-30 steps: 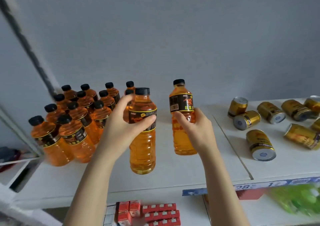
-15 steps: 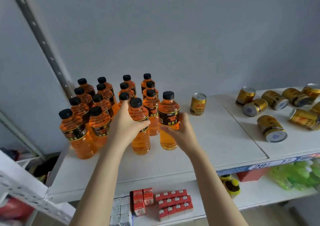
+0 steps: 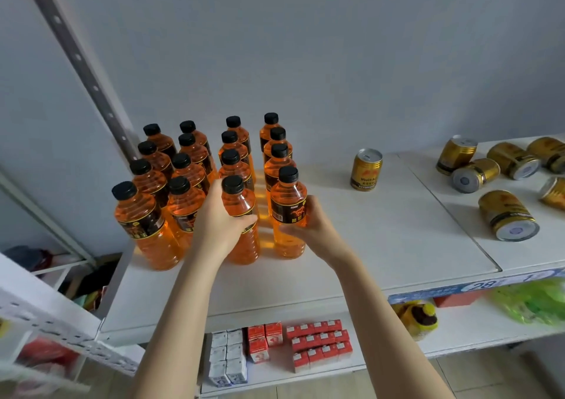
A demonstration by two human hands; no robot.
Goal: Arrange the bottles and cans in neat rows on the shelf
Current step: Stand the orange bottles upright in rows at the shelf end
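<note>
The left grip curled round one black-capped orange plastic bottle, the right grip round a second bottle, both upright at the front of the white shelf; they probably wanted nudging flush with their columns.

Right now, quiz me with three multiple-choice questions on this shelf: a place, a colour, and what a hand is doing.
1. The upright can nearest the bottles stands: A left of them, B right of them, C behind them.
2. The bottle caps are: A white, B black, C red.
3. The left hand: A lies flat, B holds a can, C grips a front bottle.
Answers: B, it stands to their right; B, every cap shows black; C, its fingers wrap that bottle.
</note>
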